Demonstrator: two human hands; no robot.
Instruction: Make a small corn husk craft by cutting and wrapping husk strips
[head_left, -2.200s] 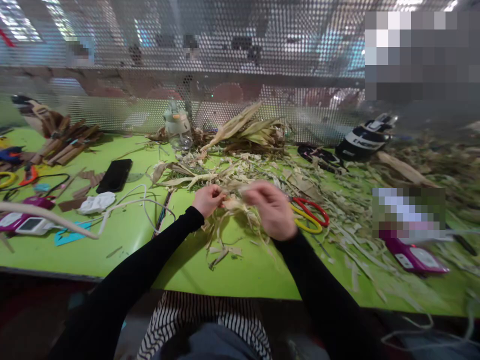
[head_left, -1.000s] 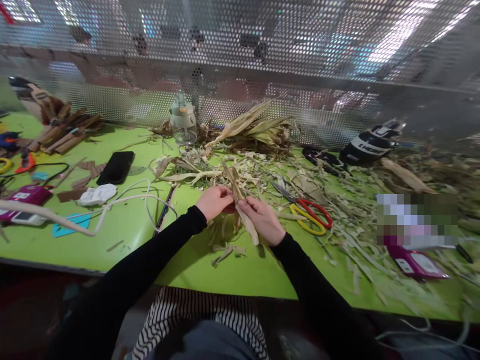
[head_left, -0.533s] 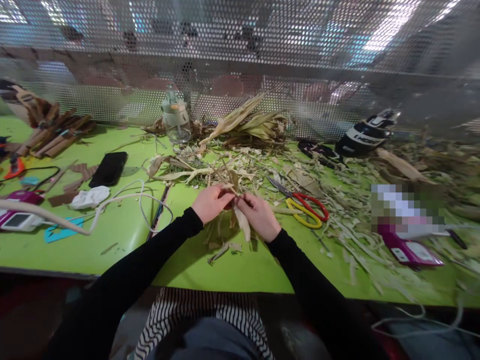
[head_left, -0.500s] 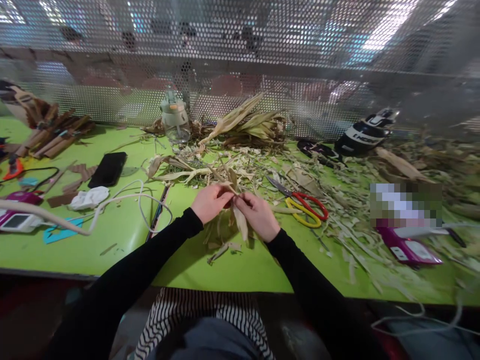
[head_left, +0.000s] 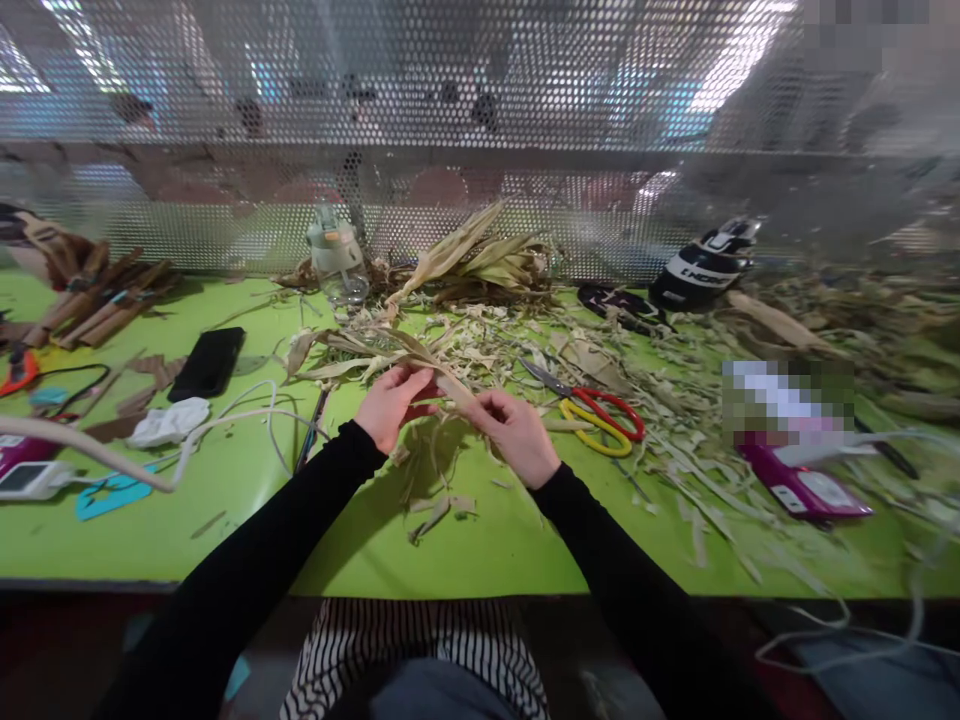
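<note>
Partway along, with plenty left whole

Head view, the only one: held above the middle of the worktop (head_left: 457, 565), a pale, dry husk strip (head_left: 452, 390), slanting down to the right, toward the near edge. Clamped on its lower end, the right hand (head_left: 521, 435), thumb against fingers. Touching farther up, the left hand (head_left: 388, 410), thumb and forefinger slightly parted; cannot tell a light rest from a pinch there. Hard, too, to part the strip's upper end by eye from the leaves behind.

Done, to judge by the litter: a wide spread of shreds (head_left: 484, 335) from the middle toward the right edge, plus small scraps (head_left: 442, 512) closer to the near edge. Left, by the same judgement: the strip itself, apparently in one piece, and a bundle of whole husks (head_left: 480, 262) along the far edge, just before the perforated screen (head_left: 450, 60). No way to measure progress more closely.

Lying amid the litter to the right, gripped by neither hand: scissors (head_left: 576, 392) with red and yellow handles. Toward the left edge, a phone (head_left: 208, 362); near the far left corner, brown rolled pieces (head_left: 105, 300).
</note>
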